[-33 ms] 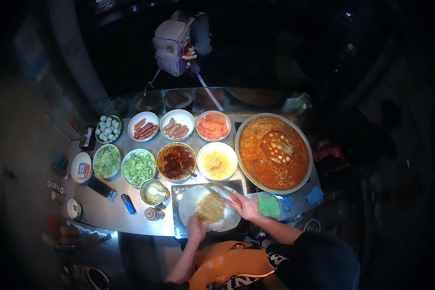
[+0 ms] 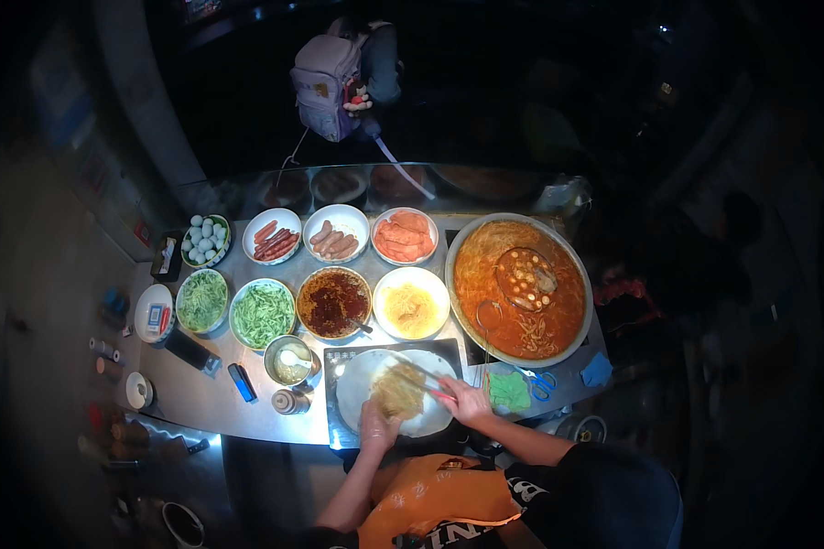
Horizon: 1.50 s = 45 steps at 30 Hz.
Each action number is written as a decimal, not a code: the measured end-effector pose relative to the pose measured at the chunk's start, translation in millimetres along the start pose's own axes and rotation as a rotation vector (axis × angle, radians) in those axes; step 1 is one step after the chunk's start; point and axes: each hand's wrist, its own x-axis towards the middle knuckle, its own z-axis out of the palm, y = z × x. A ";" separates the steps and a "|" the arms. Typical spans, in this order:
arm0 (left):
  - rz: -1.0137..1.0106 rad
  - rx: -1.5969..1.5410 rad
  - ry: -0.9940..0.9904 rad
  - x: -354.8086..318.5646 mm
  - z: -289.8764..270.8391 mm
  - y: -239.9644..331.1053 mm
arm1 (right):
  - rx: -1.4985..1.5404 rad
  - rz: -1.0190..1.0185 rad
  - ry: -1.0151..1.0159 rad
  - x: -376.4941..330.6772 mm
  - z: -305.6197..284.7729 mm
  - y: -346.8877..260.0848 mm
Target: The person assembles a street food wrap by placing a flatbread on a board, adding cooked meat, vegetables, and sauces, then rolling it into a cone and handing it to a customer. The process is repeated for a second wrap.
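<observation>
My left hand (image 2: 378,426), in what looks like a clear plastic glove, grips the near edge of a piece of pale brown food (image 2: 399,392), perhaps a folded flatbread. Beneath it lies a wide whitish dish (image 2: 437,424) on a black panel (image 2: 335,423). In my right hand (image 2: 468,403) are red-gripped metal tongs (image 2: 423,373), slanting to the upper left over the food. Whether their tips touch it I cannot tell. Just beyond the dish is a bowl of yellow shreds (image 2: 411,306), and left of that a bowl of dark red chili sauce (image 2: 333,304).
A big pan of red broth (image 2: 563,316) stands at the right, near a green cloth (image 2: 510,391) and blue scissors (image 2: 544,385). Bowls of sausages (image 2: 276,242), pink meat slices (image 2: 404,239), eggs (image 2: 206,240) and green shreds (image 2: 263,316) line the counter. Beyond the glass, someone carries a backpack (image 2: 324,87).
The tongs have turned slightly, and their two arms now show apart. My left hand and the food have shifted a little. The person with the backpack has moved slightly.
</observation>
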 end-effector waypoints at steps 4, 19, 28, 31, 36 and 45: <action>0.062 0.089 0.115 26.1 27.0 33.1 | -0.019 -0.145 0.116 -35.5 18.8 9.6; -0.288 -0.458 0.054 34.5 28.1 -27.4 | 0.018 0.086 -0.111 -36.8 40.7 20.9; -0.351 -0.388 0.125 60.2 29.3 -40.4 | 0.012 -0.061 0.045 -48.0 69.4 41.7; -0.361 -0.388 0.123 65.2 24.8 -33.7 | -0.012 -0.225 -0.021 -40.2 75.3 41.8; -0.322 -0.234 0.083 66.2 10.8 -13.6 | 0.077 0.211 -0.101 -47.3 44.8 46.3; -0.319 -0.466 -0.107 69.1 2.7 9.5 | 0.001 0.015 0.056 -73.2 43.0 55.6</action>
